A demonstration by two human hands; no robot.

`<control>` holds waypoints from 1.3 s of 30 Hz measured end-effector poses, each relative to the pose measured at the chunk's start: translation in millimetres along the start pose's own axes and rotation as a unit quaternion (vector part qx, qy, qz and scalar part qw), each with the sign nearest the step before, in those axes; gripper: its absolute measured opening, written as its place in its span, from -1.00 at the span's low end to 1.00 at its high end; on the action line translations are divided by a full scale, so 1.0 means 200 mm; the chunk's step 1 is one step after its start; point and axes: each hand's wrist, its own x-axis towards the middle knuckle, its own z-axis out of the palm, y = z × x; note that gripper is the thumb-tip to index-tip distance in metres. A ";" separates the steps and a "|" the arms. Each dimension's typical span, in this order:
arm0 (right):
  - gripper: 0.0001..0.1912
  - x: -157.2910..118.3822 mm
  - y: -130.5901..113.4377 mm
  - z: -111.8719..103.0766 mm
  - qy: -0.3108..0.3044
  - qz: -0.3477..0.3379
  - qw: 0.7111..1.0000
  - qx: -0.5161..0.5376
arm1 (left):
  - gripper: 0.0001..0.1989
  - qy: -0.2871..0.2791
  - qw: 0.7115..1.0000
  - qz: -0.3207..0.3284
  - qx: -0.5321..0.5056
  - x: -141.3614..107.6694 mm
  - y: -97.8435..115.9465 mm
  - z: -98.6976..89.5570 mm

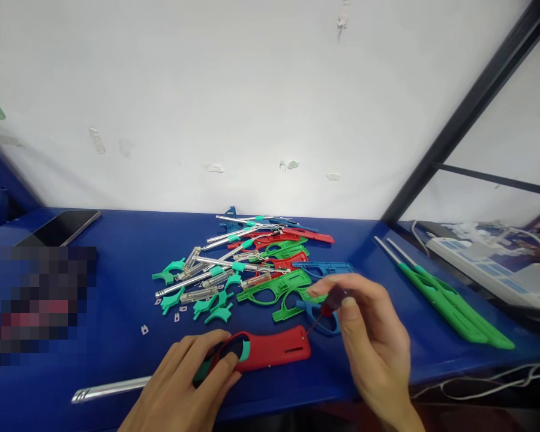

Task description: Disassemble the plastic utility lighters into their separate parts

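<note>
A red long-neck lighter point(274, 351) lies flat near the table's front edge, its metal tube point(112, 389) pointing left and a teal trigger point(245, 350) showing in its finger loop. My left hand point(184, 381) presses on the lighter around that loop, fingers bent over it and hiding where the tube joins. Pinched between thumb and fingers of my right hand point(375, 339) is a small screwdriver point(333, 300) with a dark red handle. Its thin shaft slants down to the right end of the red handle; the tip seems to touch near a small hole.
Behind my hands lies a pile of lighter parts: green half-shells point(274, 288), teal triggers point(219, 313), clear fuel tanks point(198, 294) and metal tubes. Two green lighters point(459, 309) rest at right, beside a white power strip point(477, 264). A phone point(60, 228) lies at far left.
</note>
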 end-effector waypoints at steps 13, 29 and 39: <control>-0.85 0.00 -0.02 -0.02 -0.005 -0.036 0.998 0.043 | -0.67 0.011 1.000 0.010 -0.004 0.00 -0.01 -0.01; -0.79 0.00 -0.02 -0.03 0.010 -0.040 0.999 0.032 | -0.68 0.008 1.000 0.012 0.007 -0.01 0.00 0.00; -0.80 0.00 -0.03 -0.02 0.005 -0.029 0.999 0.040 | -0.69 0.010 1.000 0.011 -0.006 0.00 0.00 0.00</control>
